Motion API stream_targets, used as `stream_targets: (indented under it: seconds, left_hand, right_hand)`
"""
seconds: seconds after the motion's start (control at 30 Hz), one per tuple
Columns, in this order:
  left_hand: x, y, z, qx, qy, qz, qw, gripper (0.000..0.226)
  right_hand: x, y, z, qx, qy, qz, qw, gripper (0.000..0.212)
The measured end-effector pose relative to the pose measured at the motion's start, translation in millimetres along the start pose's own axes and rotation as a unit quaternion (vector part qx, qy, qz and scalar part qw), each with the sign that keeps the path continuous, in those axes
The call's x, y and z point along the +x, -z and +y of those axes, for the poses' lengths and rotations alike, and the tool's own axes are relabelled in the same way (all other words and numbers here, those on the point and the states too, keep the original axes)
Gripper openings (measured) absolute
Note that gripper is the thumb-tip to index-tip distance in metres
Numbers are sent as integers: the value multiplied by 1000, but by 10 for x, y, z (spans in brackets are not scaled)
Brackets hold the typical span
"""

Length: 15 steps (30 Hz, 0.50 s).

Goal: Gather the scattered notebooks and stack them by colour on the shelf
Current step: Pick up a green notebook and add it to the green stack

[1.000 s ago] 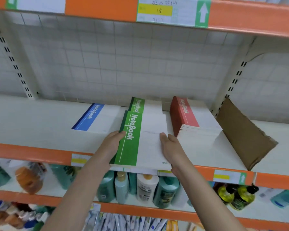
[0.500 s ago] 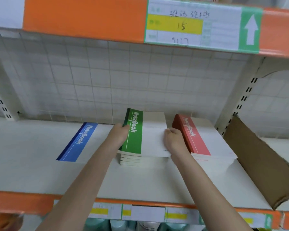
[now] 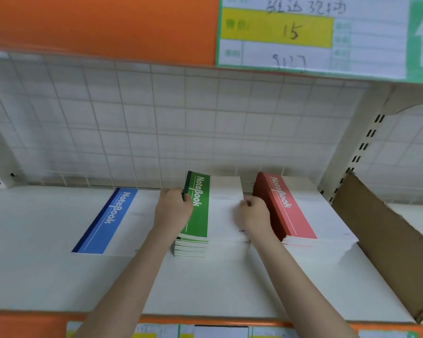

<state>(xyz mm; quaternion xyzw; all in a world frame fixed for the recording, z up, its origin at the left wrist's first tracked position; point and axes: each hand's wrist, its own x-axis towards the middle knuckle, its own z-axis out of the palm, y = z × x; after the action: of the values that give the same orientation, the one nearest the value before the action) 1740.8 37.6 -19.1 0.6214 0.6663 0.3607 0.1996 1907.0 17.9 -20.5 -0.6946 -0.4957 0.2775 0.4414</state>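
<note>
Green-banded notebooks form the middle stack (image 3: 206,215), set near the back edge of the shelf (image 3: 47,276), just in front of the wire-grid back panel (image 3: 132,123). The left hand (image 3: 172,212) clasps the spine side of this stack, its fingers (image 3: 186,198) curled over the upper edge of the top cover; the right hand (image 3: 253,217) presses against the opposite long edge, its fingers (image 3: 248,203) bent onto the white cover. Both hands are thus closed on the green stack, one at each flank.

A single blue notebook (image 3: 112,220) lies flat to the left, its right part hidden behind the left hand. The red stack (image 3: 296,211) stands just beside the right hand, taller than the green one. A sheet of brown cardboard (image 3: 386,242) leans at the shelf's right end.

Judged from their look, the notebooks are thin, soft-covered and light singly, though a pile has some weight. The smooth covers probably slide on one another, so the upper copies may skew if pushed from one side only. A hold on both long edges, with the thumbs over the top cover, seems the safest way to square or shift the pile. The corners would likely bend under a hard pinch.
</note>
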Motion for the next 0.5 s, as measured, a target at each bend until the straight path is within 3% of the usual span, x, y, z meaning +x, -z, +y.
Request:
stream_targets:
  seconds: [0.2,0.5]
  left_hand:
    - [6,-34,-49,-43,9,4,999,26]
    - [8,-71,-85,-122,31,14,992,25]
  right_hand:
    - [40,-13,69,21,-9,-14,1000,25]
    - [14,-27,45,155,-114,-93,977,20]
